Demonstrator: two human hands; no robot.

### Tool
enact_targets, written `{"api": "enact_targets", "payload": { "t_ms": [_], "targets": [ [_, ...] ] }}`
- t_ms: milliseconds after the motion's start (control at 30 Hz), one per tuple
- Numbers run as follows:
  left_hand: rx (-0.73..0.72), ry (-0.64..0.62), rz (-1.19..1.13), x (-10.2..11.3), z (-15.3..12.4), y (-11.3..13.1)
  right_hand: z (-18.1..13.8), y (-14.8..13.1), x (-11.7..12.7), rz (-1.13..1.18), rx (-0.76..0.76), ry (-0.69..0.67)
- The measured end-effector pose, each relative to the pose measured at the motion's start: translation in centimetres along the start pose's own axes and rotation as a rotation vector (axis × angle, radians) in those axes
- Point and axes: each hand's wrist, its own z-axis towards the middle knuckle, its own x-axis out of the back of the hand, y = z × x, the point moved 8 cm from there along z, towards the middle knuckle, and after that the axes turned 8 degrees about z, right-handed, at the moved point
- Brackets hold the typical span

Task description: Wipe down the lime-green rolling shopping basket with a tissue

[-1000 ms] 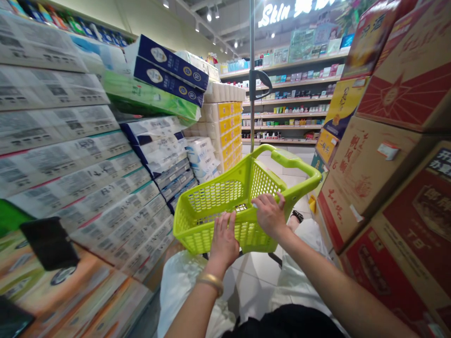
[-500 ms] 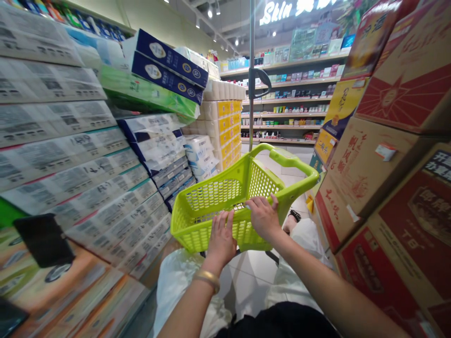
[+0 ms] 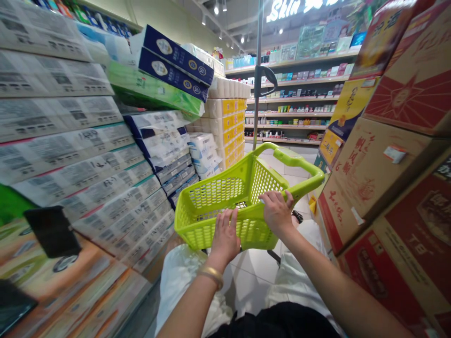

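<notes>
A lime-green plastic shopping basket (image 3: 207, 232) with perforated walls stands between my knees, its looped handle toward the right. Dark supports show partly beneath it. The fingers of my left hand (image 3: 225, 239) are hooked over the near rim, around its middle. Farther right, my right hand (image 3: 278, 211) is closed round the same rim, close to the handle's base; its thumb lies along the top. The basket's floor is partly hidden by the near wall, and I cannot make out anything lying in it.
Stacked white packs (image 3: 59, 112) rise at my left, with a dark phone-like object (image 3: 52, 232) lower down. Cardboard cartons (image 3: 373, 164) form a wall at my right. A grey metal pole (image 3: 258, 70) stands behind the basket, before shelves of small goods (image 3: 299, 98).
The view has shifted slightly, so the basket and both hands appear a little farther right. Both hands keep the same places on the rim.
</notes>
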Motion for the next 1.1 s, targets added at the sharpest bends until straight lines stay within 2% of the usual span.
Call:
{"api": "enact_targets", "payload": {
  "t_ms": [100, 267, 367, 467, 600, 700, 767, 833, 967, 1033, 1100],
  "targets": [
    [-0.012, -0.004, 0.001, 0.0, -0.1, -0.2, 0.1, 0.3, 0.5, 0.039, 0.014, -0.014],
    [-0.012, -0.008, -0.001, 0.0, -0.1, -0.3, 1.7, 5.6, 4.6, -0.016, -0.029, 0.108],
    [-0.010, 0.001, -0.005, 0.1, 0.0, -0.1, 2.4, 7.5, 6.0, -0.065, -0.074, 0.168],
    [-0.004, 0.022, 0.000, 0.1, 0.1, 0.1, 2.1, 6.3, 5.0, -0.079, -0.106, 0.171],
    [-0.008, 0.053, 0.001, 0.3, 0.2, 0.3, 0.3, 0.3, 0.3, 0.007, 0.041, 0.009],
    [-0.015, 0.064, -0.006, 0.6, 0.1, 0.1, -0.6, -2.8, -1.7, 0.060, 0.097, -0.050],
    [-0.023, 0.062, -0.009, 0.6, 0.0, -0.1, -0.6, -2.9, -1.6, 0.063, 0.107, -0.067],
    [-0.026, 0.060, -0.009, 0.5, -0.1, -0.2, -0.2, -1.6, -0.5, 0.037, 0.087, -0.040],
    [-0.019, 0.055, -0.017, 0.3, -0.1, -0.2, 0.7, 1.9, 2.5, -0.048, -0.027, 0.113],
    [-0.013, 0.054, -0.023, 0.2, -0.1, 0.1, 0.6, 2.1, 2.7, -0.057, -0.054, 0.144],
    [-0.005, 0.052, -0.029, 0.2, 0.0, 0.2, 0.2, 0.7, 1.4, -0.035, -0.049, 0.110]
  ]
}}
